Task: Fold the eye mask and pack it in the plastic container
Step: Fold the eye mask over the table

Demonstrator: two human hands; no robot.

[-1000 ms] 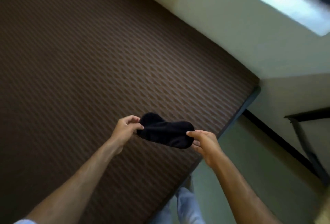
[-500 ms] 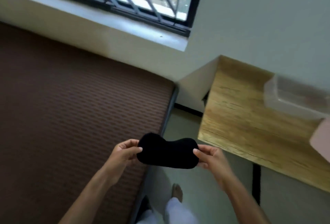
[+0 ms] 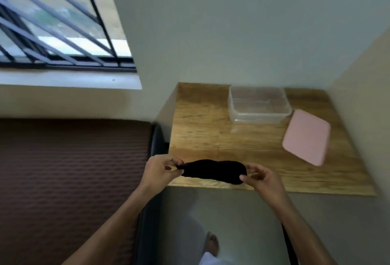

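A black eye mask (image 3: 213, 171) is stretched flat between my hands, above the front edge of a wooden table (image 3: 202, 129). My left hand (image 3: 161, 169) pinches its left end and my right hand (image 3: 261, 178) pinches its right end. A clear plastic container (image 3: 258, 104) stands open at the back of the table, well beyond the mask. Its pink lid (image 3: 306, 139) lies flat to the container's right.
A bed with a brown ribbed mattress (image 3: 69, 172) fills the left side, its dark edge next to the table. Walls close in behind and to the right of the table. A barred window (image 3: 57, 26) sits upper left. My bare foot (image 3: 212, 243) stands on the floor below.
The view has swung right from the mattress to the table. Both hands have carried the mask over the table's front edge, and the container and lid have come fully into sight.
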